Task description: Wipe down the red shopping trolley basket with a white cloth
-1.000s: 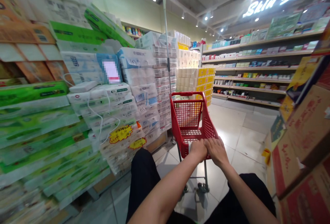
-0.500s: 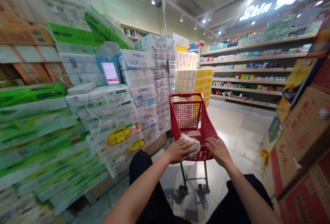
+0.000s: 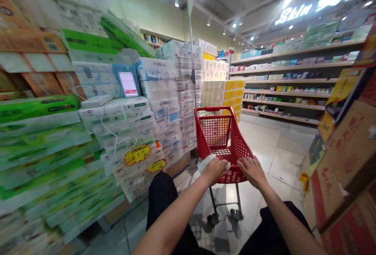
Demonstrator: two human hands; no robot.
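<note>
A red plastic shopping cart (image 3: 243,145) on thin metal legs stands right in front of me between my knees. My left hand (image 3: 216,170) is closed around a white cloth (image 3: 206,161) at the cart's near rim; one end of the cloth sticks out to the left and a bit shows past the fingertips. Whether it is cloth or paper is hard to make out. My right hand (image 3: 253,172) rests on the near right corner of the cart, its fingers bent over the rim. A tall metal pole (image 3: 192,51) rises from the cart's far left corner.
Stacked tissue packs (image 3: 44,149) fill the left side, with yellow price tags (image 3: 137,155) and a white cable (image 3: 116,139). Cardboard boxes (image 3: 349,145) are piled on the right. Beyond the tiled floor (image 3: 270,137), shelves (image 3: 282,82) hold small products.
My left hand has moved slightly right along the near rim, from lying flat over the cloth to gripping it. The cart has shifted a little to the right, and my right hand with it.
</note>
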